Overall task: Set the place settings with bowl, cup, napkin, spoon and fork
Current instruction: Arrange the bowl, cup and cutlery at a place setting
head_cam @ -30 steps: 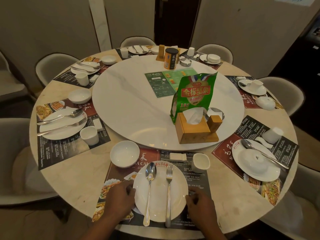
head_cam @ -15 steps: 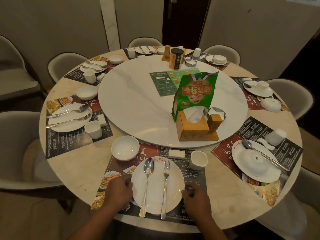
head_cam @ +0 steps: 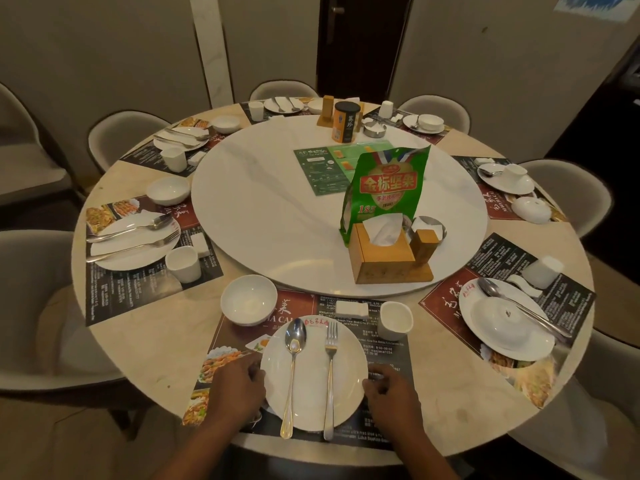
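The left hand [head_cam: 239, 393] rests at the left rim of the plate [head_cam: 311, 403], fingers curled against its edge; the right hand [head_cam: 393, 393] sits at the right rim in the same way. Whether either grip is pinching the rim or only touching it cannot be told. No other item is held.

On the plate lie the spoon [head_cam: 293, 362] and the fork [head_cam: 330, 368], side by side, handles toward the person. The bowl [head_cam: 248, 299] stands just beyond the plate to the left, the cup [head_cam: 394, 320] to the right, and a small white folded piece, probably the napkin [head_cam: 351, 309], between them. This setting looks complete but for a last squaring of the plate on its mat [head_cam: 311, 306].

The settings to the left appear laid the same way. Those to the right seem unfinished: at the nearest, a bowl sits upturned on its plate [head_cam: 505, 327] with a spoon across it and the cup tipped over, and no fork shows. The far-right places look similar, so they likely remain.

The surface [head_cam: 138, 323] is a round pale table with printed mats at each seat and a white turntable [head_cam: 259, 220] in the middle bearing a green bag [head_cam: 384, 195], a tissue box [head_cam: 381, 254], a tin and a menu card. Padded chairs ring it; plain walls and a dark door stand behind.
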Tool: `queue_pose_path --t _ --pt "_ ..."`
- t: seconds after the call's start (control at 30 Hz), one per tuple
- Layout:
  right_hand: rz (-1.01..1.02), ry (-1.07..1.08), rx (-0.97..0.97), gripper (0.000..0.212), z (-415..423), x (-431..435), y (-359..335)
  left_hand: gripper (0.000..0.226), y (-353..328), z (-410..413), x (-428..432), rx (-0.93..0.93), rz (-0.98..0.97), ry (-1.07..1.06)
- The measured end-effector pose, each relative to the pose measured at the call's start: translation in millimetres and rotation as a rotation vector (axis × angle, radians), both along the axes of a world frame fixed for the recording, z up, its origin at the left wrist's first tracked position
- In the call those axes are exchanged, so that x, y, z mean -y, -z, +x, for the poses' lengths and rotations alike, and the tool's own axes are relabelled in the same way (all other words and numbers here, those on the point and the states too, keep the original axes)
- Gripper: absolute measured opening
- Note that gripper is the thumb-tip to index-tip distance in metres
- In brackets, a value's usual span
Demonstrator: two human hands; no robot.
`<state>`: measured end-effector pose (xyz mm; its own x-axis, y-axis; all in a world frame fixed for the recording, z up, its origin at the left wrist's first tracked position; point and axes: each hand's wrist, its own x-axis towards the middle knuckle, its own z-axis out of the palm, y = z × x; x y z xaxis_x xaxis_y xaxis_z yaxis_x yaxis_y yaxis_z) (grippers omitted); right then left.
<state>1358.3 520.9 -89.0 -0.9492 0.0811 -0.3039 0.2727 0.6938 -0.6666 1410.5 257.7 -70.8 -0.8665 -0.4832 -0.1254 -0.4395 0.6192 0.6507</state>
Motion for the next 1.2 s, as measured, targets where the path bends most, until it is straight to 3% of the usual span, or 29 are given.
queue_pose_path --t 0.4,0.6,0.83,1.03,1.2 --pt "-0.015 0.020 -0.006 0.027 5 2 4 0.024 7 0 1 -0.024 -0.017 -0.010" --pt "-0.025 0.018 -0.011 0.022 3 0 1 0.029 6 -2 0 0.001 -0.024 -0.032" --pt "-0.115 -0.080 0.056 0.026 -1 -16 -13 0.024 -10 -3 -17 0.025 -0.066 -0.132" --pt "-0.172 -0.253 0.087 0.013 -21 -102 -33 0.030 -48 -27 -100 -0.183 -0.151 -0.151" --pt "-0.144 -0.352 -0.022 0.013 -58 -221 -61 0.024 -70 -61 -229 -0.338 -0.052 -0.093"
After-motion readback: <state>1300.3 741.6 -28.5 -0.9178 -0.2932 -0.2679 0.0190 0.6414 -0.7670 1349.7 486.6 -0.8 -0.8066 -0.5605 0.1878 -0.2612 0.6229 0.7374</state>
